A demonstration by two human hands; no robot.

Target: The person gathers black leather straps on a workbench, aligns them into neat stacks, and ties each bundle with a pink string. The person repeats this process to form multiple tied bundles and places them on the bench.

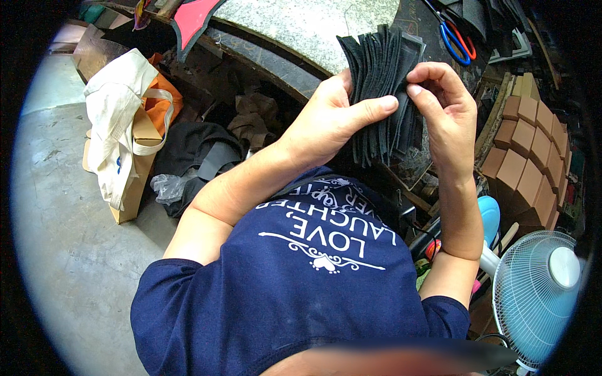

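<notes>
A thick bundle of thin black strips [375, 75], like cut fabric or leather pieces, is held up above the near edge of the work table. My left hand [342, 113] grips it from the left, its thumb lying across the front of the strips and its fingers hidden behind them. At the bundle's right side, my right hand [445, 103] pinches the edge of a dark strip between thumb and forefinger. The strips fan apart slightly at the top and hang loosely at the bottom.
Beyond the bundle lies a pale speckled board [301, 31]. Scissors [456, 44] with blue and red handles rest at the upper right. Stacked brown boxes [527, 150] and a blue fan [539, 294] stand to my right. A white cloth bag [119, 113] is on the left.
</notes>
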